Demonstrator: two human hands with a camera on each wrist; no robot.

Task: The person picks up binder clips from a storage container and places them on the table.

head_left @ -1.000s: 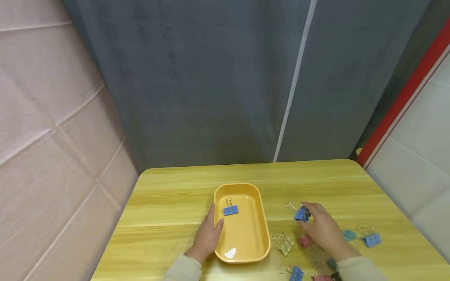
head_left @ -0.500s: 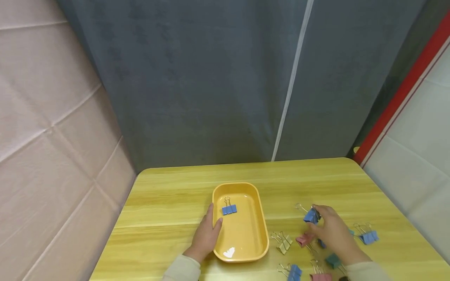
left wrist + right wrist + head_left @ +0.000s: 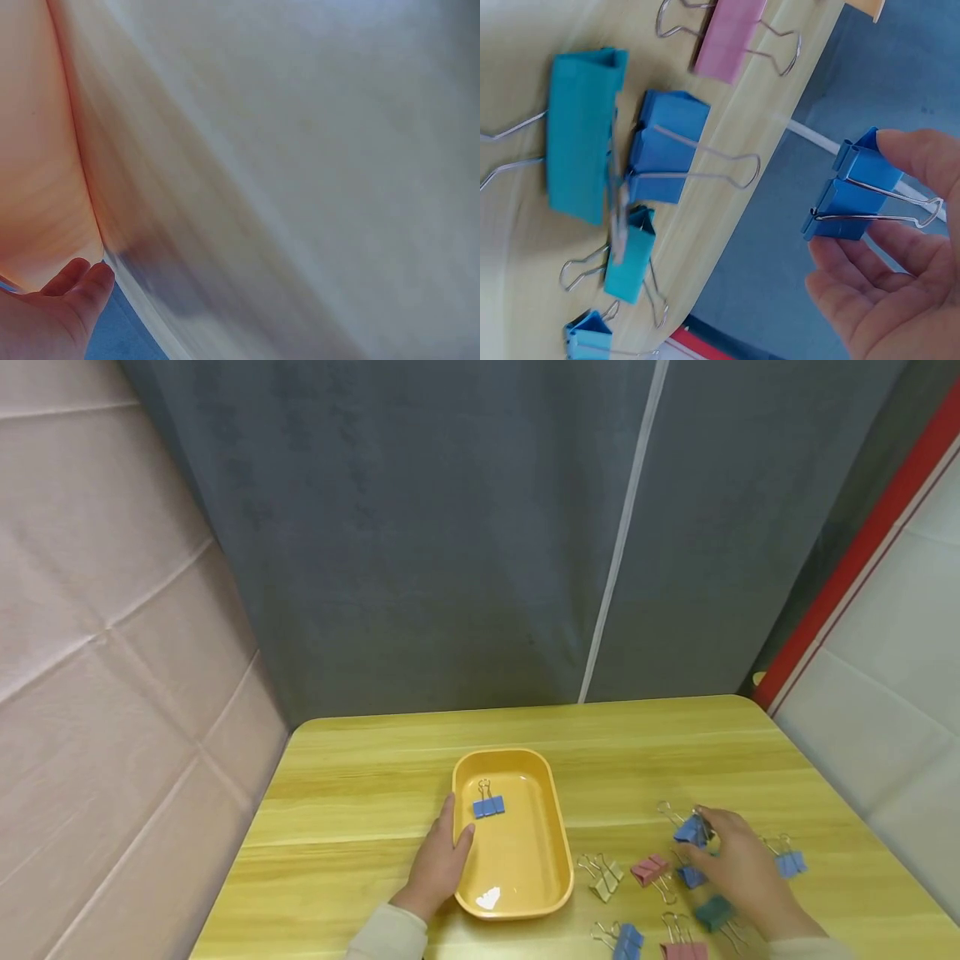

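My right hand (image 3: pixel 746 868) pinches a blue binder clip (image 3: pixel 859 187) between thumb and fingers, above the table to the right of the tray. The clip's wire handles stick out on both sides. Beneath that hand lie another blue clip (image 3: pixel 692 877) and a dark green clip (image 3: pixel 714 912), with a pink clip (image 3: pixel 649 870) nearby. My left hand (image 3: pixel 437 867) rests against the left side of a yellow tray (image 3: pixel 561 827), fingers straight along its outer wall and thumb by the rim. Inside the tray lies one blue binder clip (image 3: pixel 489 807).
A pale yellow clip (image 3: pixel 606 881) sits just right of the tray. Closer to me are a blue clip (image 3: pixel 628 942) and a pink one (image 3: pixel 684 951). Another blue clip (image 3: pixel 791 863) lies at the far right. A grey curtain (image 3: pixel 420 543) hangs behind the wooden table (image 3: pixel 360 777).
My right hand has moved right and slightly toward me, carrying the blue binder clip farther from the tray. The left hand stays at the tray's side.
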